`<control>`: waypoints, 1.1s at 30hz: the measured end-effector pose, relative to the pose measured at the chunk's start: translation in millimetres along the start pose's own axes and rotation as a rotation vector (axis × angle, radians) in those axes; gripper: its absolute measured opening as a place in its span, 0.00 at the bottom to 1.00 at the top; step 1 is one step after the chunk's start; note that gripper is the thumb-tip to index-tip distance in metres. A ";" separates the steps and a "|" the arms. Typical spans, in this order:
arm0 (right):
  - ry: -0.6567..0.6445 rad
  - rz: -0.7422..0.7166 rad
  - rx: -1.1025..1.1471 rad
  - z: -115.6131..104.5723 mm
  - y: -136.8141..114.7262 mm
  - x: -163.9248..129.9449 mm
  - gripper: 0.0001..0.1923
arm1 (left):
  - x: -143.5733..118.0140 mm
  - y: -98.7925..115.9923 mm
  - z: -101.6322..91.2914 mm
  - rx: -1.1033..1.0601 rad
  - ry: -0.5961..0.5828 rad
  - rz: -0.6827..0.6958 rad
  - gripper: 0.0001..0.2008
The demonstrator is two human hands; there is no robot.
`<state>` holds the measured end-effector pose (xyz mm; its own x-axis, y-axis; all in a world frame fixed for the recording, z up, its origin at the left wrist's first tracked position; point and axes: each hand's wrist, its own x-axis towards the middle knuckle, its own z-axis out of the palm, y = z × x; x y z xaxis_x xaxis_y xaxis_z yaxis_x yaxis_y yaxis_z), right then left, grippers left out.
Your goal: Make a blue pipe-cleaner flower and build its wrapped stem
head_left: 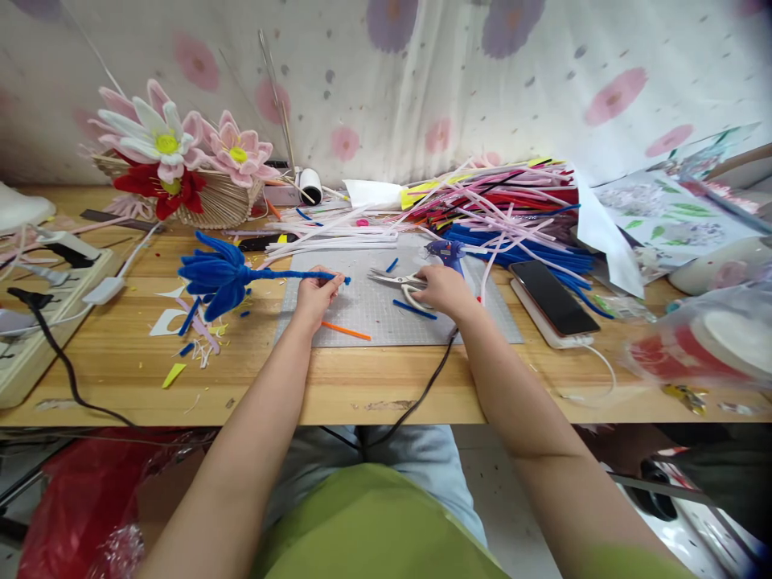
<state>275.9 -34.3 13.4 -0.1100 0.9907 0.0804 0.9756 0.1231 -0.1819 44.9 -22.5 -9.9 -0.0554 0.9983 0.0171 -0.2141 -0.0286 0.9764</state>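
Note:
My left hand (pixel 314 299) is closed in a pinch around the stem of a blue pipe-cleaner flower (pixel 215 273), near the stem's free end. The fuzzy flower head points left and hangs over the table. My right hand (pixel 445 291) is closed on the handles of a pair of scissors (pixel 391 278). Their blades point left, slightly apart, over a grey cutting mat (pixel 494 318), with nothing seen between them. Just behind my right hand lies a blue hot glue gun (pixel 446 251). Short blue pipe-cleaner pieces (pixel 415 310) and an orange one (pixel 346 330) lie on the mat.
Bundles of coloured pipe cleaners (pixel 512 193) lie behind the mat. Pink, white and red flowers (pixel 166 145) stand at the back left, near a power strip (pixel 54 322). To the right are a phone (pixel 555 296) and a bagged cup (pixel 681 350). A black cord (pixel 425 392) crosses the front edge.

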 end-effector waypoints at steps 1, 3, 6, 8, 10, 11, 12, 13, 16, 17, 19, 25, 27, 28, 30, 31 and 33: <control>0.012 0.006 0.010 -3.7 2.2 -2.0 0.17 | -0.2 -0.6 0.0 0.018 -0.006 0.006 0.11; 0.016 0.011 0.096 -12.3 9.6 -6.1 0.18 | -0.3 -1.5 -0.2 0.037 -0.008 0.013 0.11; -0.155 0.022 0.375 -27.9 32.0 -13.8 0.19 | -0.3 -1.6 -0.6 0.032 0.007 0.025 0.11; -0.320 0.077 0.521 -35.7 52.6 -18.7 0.22 | -0.1 -1.2 -0.6 0.025 0.023 0.024 0.11; -0.294 0.203 0.500 -36.1 71.5 -20.3 0.24 | 0.4 -1.0 -0.1 0.026 0.030 0.009 0.12; -0.197 0.270 0.452 -32.7 78.4 -19.2 0.24 | 0.8 -1.0 0.2 0.029 0.028 0.001 0.12; -0.067 0.314 0.411 -27.0 83.0 -16.6 0.25 | 1.3 -1.2 0.5 0.032 0.022 -0.005 0.11; 0.053 0.358 0.400 -19.5 85.4 -12.6 0.26 | 1.9 -1.5 0.7 0.035 0.016 -0.010 0.11; 0.189 0.291 0.533 6.9 82.3 3.7 0.28 | 3.1 -2.9 0.4 0.041 0.002 -0.011 0.10; 0.201 0.294 0.558 14.0 79.6 9.1 0.27 | 3.3 -3.3 0.1 0.044 0.000 -0.010 0.10; 0.234 0.357 0.579 22.1 73.4 16.9 0.24 | 3.5 -3.9 -0.4 0.051 -0.003 -0.011 0.10; 0.429 0.312 1.050 2.2 40.0 8.7 0.22 | 3.9 -3.2 1.1 0.046 0.002 -0.021 0.10; 0.244 0.161 1.170 -5.5 22.5 -0.2 0.21 | 4.0 -2.7 1.7 0.047 0.007 -0.026 0.10; 0.122 0.104 1.194 -7.2 13.8 -4.1 0.20 | 4.0 -2.5 1.8 0.045 0.010 -0.026 0.10; -0.096 0.040 1.184 -6.4 -0.8 -9.6 0.20 | 4.2 -2.4 1.5 0.041 0.014 -0.016 0.10; -0.167 0.034 1.163 -4.1 -6.1 -11.0 0.20 | 4.5 -2.5 1.3 0.038 0.019 -0.010 0.10; -0.226 0.048 1.120 2.0 -12.3 -11.3 0.21 | 5.3 -2.7 0.8 0.033 0.045 -0.005 0.09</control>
<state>264.8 -46.9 12.8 -0.2194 0.9697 -0.1079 0.2743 -0.0448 -0.9606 45.9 -17.1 -12.3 -0.0979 0.9952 0.0029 -0.1828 -0.0209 0.9829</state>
